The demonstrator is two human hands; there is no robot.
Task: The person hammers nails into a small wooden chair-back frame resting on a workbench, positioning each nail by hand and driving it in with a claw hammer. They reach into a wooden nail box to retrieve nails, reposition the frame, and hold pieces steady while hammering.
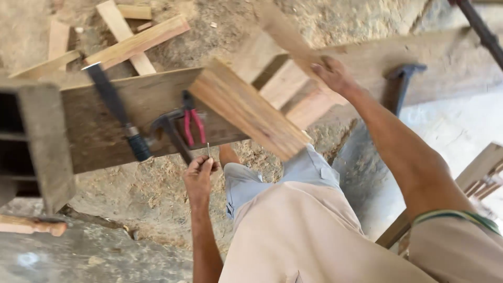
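My left hand [199,175] pinches a small nail [208,150] upright near the front edge of a weathered board [105,120]. My right hand [332,73] reaches far out and grips a blurred strip of wood [283,34] above some planks. A thick wooden block [249,110] lies tilted between the two hands. On the board lie a claw hammer [170,131], red-handled pliers [193,120] and a chisel with a dark handle [118,110].
Loose wood offcuts [131,42] lie at the upper left on sawdust-covered ground. A second hammer [401,86] rests at the right on a wide plank. A turned wooden handle [31,225] is at the lower left, a wooden frame [482,173] at the right edge.
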